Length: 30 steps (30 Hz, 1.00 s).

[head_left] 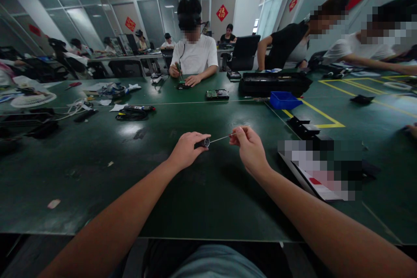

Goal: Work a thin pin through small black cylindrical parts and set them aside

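Note:
My left hand (187, 148) is closed around the dark handle of a screwdriver (204, 142), held level above the green table (130, 173). The thin metal shaft (220, 139) runs to the right from the handle. My right hand (248, 143) pinches the far end of that shaft between thumb and fingers. Both hands hover just above the table top, close together near its middle.
A blue tray (285, 100) and a long black device (273, 82) lie beyond my hands. A circuit board (217, 94) sits farther back. Black parts (304, 128) and a blurred flat item (322, 169) are at my right. A person in white (194, 54) works opposite; cables (132, 114) lie left.

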Each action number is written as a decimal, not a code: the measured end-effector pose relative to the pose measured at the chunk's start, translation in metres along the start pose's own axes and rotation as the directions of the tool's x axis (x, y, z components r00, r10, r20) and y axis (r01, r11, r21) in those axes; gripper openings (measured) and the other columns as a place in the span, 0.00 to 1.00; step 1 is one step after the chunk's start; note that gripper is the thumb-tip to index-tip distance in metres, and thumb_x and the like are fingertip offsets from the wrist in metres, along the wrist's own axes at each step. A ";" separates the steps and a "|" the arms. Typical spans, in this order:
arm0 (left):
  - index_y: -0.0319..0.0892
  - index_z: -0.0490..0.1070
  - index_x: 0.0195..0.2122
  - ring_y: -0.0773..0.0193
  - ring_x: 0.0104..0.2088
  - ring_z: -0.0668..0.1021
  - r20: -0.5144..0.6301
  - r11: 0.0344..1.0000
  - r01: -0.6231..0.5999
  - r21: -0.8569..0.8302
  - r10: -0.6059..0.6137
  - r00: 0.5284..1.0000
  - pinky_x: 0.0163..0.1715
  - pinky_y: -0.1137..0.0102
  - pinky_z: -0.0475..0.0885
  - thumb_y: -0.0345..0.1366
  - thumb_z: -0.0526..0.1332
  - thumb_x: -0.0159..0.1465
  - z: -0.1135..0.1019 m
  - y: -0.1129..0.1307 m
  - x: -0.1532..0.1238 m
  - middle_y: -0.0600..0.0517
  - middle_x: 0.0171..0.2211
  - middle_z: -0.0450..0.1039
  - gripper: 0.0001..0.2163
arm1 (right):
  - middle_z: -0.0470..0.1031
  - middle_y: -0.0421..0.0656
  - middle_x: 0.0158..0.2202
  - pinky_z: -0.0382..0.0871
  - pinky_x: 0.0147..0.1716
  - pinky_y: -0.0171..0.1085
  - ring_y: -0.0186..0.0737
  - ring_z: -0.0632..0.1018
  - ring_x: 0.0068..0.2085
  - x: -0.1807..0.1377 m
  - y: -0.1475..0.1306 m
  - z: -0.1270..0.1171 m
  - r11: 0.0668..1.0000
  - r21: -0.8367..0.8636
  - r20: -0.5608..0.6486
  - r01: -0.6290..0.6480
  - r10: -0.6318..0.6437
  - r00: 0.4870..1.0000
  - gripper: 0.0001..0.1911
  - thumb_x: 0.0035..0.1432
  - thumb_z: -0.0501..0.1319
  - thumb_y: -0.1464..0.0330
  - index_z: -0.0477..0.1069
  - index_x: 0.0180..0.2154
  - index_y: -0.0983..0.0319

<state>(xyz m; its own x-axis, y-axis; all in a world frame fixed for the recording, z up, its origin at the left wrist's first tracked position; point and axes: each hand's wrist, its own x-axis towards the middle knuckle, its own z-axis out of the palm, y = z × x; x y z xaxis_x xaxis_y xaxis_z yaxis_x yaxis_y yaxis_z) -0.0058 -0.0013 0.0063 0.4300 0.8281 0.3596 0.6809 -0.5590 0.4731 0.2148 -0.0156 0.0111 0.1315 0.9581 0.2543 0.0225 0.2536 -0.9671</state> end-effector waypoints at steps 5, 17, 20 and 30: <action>0.49 0.73 0.56 0.56 0.50 0.75 -0.003 1.000 0.002 -0.011 -0.002 1.000 0.54 0.56 0.67 0.33 0.66 0.63 0.000 0.004 0.001 0.50 0.50 0.76 0.20 | 0.77 0.42 0.33 0.72 0.40 0.43 0.40 0.78 0.35 -0.002 -0.002 0.003 0.997 -0.074 0.132 0.035 -0.025 0.991 0.13 0.64 0.59 0.57 0.71 0.38 0.59; 0.48 0.73 0.56 0.57 0.49 0.75 -0.015 1.000 0.024 -0.009 -0.024 1.000 0.53 0.58 0.67 0.34 0.67 0.63 0.000 -0.001 0.000 0.50 0.49 0.76 0.19 | 0.75 0.42 0.31 0.70 0.36 0.42 0.39 0.75 0.33 -0.001 -0.004 -0.002 0.992 -0.111 -0.001 0.051 -0.051 0.999 0.13 0.65 0.56 0.57 0.69 0.37 0.59; 0.48 0.73 0.56 0.56 0.49 0.76 -0.001 0.999 0.035 -0.006 -0.035 0.999 0.52 0.58 0.68 0.35 0.67 0.63 0.001 -0.001 0.001 0.49 0.49 0.77 0.20 | 0.75 0.41 0.32 0.70 0.36 0.42 0.40 0.75 0.33 -0.002 -0.004 -0.001 0.989 -0.115 0.020 0.093 -0.091 0.996 0.13 0.66 0.56 0.56 0.69 0.37 0.59; 0.47 0.72 0.58 0.55 0.47 0.76 0.055 0.997 0.081 -0.018 -0.080 0.995 0.50 0.59 0.69 0.37 0.66 0.63 -0.002 0.009 0.001 0.48 0.46 0.76 0.21 | 0.77 0.42 0.33 0.71 0.38 0.42 0.41 0.78 0.35 -0.008 -0.010 0.001 0.946 -0.251 0.090 0.206 -0.189 0.978 0.11 0.67 0.54 0.59 0.69 0.39 0.59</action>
<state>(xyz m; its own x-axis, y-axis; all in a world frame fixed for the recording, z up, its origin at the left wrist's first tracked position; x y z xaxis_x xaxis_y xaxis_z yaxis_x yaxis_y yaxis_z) -0.0007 -0.0057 0.0127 0.4063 0.8711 0.2759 0.7029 -0.4908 0.5148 0.2130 -0.0259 0.0187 0.0350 0.9010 0.4324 0.2968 0.4037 -0.8654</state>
